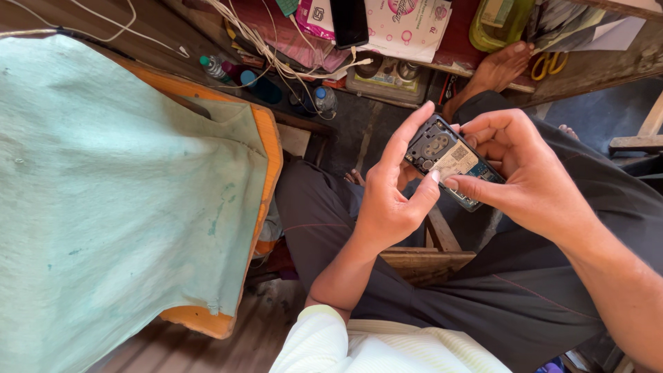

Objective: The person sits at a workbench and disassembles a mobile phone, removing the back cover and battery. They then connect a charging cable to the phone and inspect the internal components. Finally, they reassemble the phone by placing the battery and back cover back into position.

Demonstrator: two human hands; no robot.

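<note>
**Opened phone held in both hands above the lap**

Item 1. Left hand (390,200): fingers closed on the opened phone (449,162). The forefinger runs up along the phone's near-left edge to its top corner; the thumb presses on the exposed inner face, just beside the pale label (456,163).

Item 2. Right hand (525,173): fingers clamped on the same phone from the opposite side. The thumb lies along the lower edge, its tip meeting the left thumb tip at the label; the curled fingers cover the upper right edge.

Item 3. Opened phone: dark body, back cover off, inner parts showing. A raised camera housing sits at the end nearest the left forefinger tip; a bluish part shows at the end tucked under the right-hand fingers. Held tilted, clear of any surface, between the two hands.

Item 4. Directly below the hands: lap in dark trousers (525,297), and a wooden stool (425,259) between the knees.

Item 5. Beyond the fingertips: a bare foot (501,65), yellow-handled scissors (545,65), a dark phone (349,21) lying on a pink-and-white packet (407,27), white cables (262,45), small bottles with coloured caps (214,68).

Item 6. Well to the left of the left hand: pale green cloth (103,207) draped over an orange-edged board (266,152).
</note>
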